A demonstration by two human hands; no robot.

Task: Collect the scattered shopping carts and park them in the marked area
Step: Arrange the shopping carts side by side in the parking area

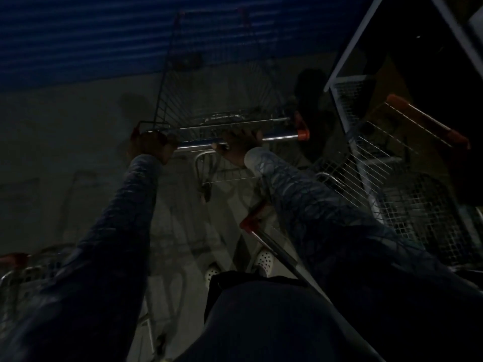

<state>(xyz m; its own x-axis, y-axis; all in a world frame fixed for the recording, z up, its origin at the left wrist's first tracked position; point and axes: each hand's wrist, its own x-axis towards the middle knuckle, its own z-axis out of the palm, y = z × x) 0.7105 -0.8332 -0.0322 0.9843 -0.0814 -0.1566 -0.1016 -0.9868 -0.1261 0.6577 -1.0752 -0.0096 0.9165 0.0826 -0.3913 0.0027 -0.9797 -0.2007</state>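
Observation:
The scene is very dark. A wire shopping cart [214, 82] stands straight ahead of me, its basket stretching away toward a blue corrugated wall. Its chrome handle bar [279, 137] has orange end caps. My left hand [151, 145] is wrapped around the left end of that bar. My right hand [239, 145] grips the bar near its middle. Both arms wear dark patterned sleeves. A second cart [397, 158] stands close on my right, its orange-tipped handle tilted. Another cart handle [264, 236] runs under my right arm.
A blue corrugated wall [78, 35] closes off the far side. A white metal frame [350, 50] rises at the upper right. Part of another cart [18, 270] shows at the lower left. My light shoes [264, 259] stand on grey concrete floor.

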